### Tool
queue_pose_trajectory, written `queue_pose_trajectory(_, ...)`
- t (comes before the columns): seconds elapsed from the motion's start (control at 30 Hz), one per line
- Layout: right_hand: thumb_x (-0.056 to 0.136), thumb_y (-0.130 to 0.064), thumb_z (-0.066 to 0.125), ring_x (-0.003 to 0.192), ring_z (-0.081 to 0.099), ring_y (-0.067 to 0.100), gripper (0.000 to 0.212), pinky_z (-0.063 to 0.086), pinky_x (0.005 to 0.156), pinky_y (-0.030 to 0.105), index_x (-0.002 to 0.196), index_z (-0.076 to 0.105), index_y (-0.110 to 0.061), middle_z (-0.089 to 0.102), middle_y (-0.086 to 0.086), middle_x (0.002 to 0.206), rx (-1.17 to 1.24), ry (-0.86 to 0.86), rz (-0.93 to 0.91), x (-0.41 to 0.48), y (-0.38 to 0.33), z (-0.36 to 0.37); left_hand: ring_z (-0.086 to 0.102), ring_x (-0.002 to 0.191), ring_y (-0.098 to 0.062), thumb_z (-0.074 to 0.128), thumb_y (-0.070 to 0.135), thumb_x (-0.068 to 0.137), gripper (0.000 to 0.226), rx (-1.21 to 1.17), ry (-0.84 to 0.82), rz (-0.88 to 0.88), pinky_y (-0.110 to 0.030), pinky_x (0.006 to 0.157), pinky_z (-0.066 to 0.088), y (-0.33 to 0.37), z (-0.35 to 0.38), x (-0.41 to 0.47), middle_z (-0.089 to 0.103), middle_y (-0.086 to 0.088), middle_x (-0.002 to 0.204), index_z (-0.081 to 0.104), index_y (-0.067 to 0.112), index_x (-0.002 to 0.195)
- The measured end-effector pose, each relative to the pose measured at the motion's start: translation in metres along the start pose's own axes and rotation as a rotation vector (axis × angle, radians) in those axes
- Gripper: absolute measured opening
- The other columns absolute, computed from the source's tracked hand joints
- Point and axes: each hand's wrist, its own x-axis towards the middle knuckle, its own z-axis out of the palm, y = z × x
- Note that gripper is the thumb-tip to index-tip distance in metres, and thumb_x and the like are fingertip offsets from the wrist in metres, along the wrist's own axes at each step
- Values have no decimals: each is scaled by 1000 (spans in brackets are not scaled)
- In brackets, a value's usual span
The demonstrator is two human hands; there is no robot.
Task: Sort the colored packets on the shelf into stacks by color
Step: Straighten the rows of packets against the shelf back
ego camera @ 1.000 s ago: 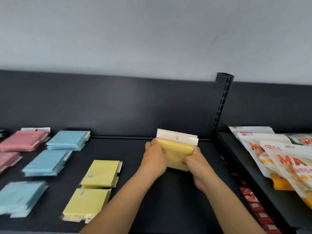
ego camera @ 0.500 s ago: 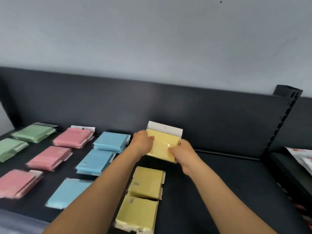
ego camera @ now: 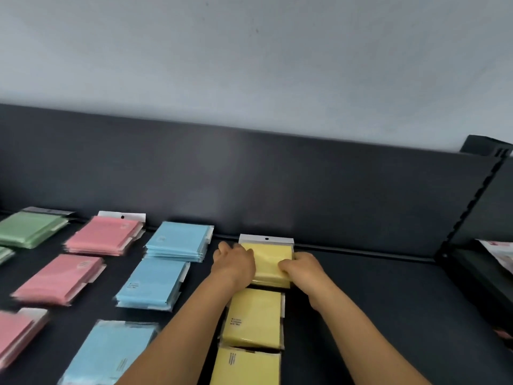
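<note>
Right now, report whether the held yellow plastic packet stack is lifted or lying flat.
Lying flat: yellow packet stack rests on dark shelf, left hand and right hand gripping its sides.

left hand (ego camera: 234,263): fingers curled, gripping | right hand (ego camera: 301,269): fingers curled, gripping

1. Two parts of the person show: an arm on either side of the flat yellow plastic packet (ego camera: 273,259) with its white header strip, each seen from forearm to fingers.
2. The left forearm (ego camera: 172,337), below and left of the packet, is bare along its whole visible length, broad near the camera and narrowing to the wrist.
3. The left hand (ego camera: 236,263), at the packet's left edge, is bare, its knuckles forming a row of soft bumps.
4. The right forearm (ego camera: 361,337), below and right of the packet, is likewise bare and tapering.
5. The right hand (ego camera: 301,269), at the packet's right edge, is bare; finer detail is blurred.
</note>
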Motion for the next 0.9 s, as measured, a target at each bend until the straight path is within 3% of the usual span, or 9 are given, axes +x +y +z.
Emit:
queue_pose_trajectory(0.17, 85, -23, 46, 97, 57, 24, 26, 45, 70, 27, 103, 61, -13, 51, 11, 118, -18, 40, -60, -3, 1, 4, 28, 124, -33, 22, 9, 98, 35, -115, 3, -17, -36, 105, 29, 2, -3, 4, 40, -16, 130, 41, 4, 127)
queue_pose_trajectory(0.37, 92, -26, 44, 103, 51, 21, 31, 46, 96, 35, 117, 55, -11, 40, 7, 117, -118, 66, -120, -13, 2, 3, 31, 123, -32, 23, 19, 98, 39, -212, -18, -76, -36, 100, 32, -3, 0, 3, 39, -19, 134, 40, 2, 129)
queue_pose_trajectory(0.43, 92, -26, 43, 101, 52, 22, 31, 46, 91, 33, 113, 57, -9, 43, 9, 117, -136, 71, -133, -14, 1, 3, 31, 124, -32, 22, 23, 99, 41, -264, -3, -91, -37, 102, 31, -3, 0, 0, 39, -19, 133, 41, 1, 128)
queue_pose_trajectory(0.53, 88, -26, 45, 89, 53, 21, 23, 41, 68, 27, 94, 59, -9, 51, 16, 117, -128, 71, -132, -14, 2, 3, 29, 127, -31, 21, 21, 100, 40, -250, 18, -56, -36, 107, 27, 1, -6, -11, 36, -19, 135, 39, 3, 131)
queue_pose_trajectory(0.6, 87, -26, 47, 84, 53, 20, 24, 38, 61, 25, 91, 59, -7, 53, 16, 118, -105, 71, -112, -12, 3, 1, 29, 128, -31, 20, 16, 101, 38, -205, 23, -27, -35, 108, 26, 4, -10, -19, 34, -18, 136, 38, 4, 132)
queue_pose_trajectory(0.8, 86, -30, 47, 97, 56, 25, 31, 45, 74, 31, 100, 57, -5, 52, 18, 124, -111, 76, -82, -11, 0, 1, 29, 131, -33, 20, 21, 103, 41, -147, -16, -32, -38, 107, 28, 7, -26, -29, 30, -19, 143, 33, 4, 138)
queue_pose_trajectory(0.9, 89, -35, 46, 109, 51, 26, 46, 43, 80, 32, 123, 47, -4, 44, 14, 132, -61, 40, -25, -19, -4, -5, 28, 134, -34, 21, 30, 103, 47, -217, 9, -24, -40, 109, 27, 0, -36, -44, 28, -20, 145, 29, 2, 140)
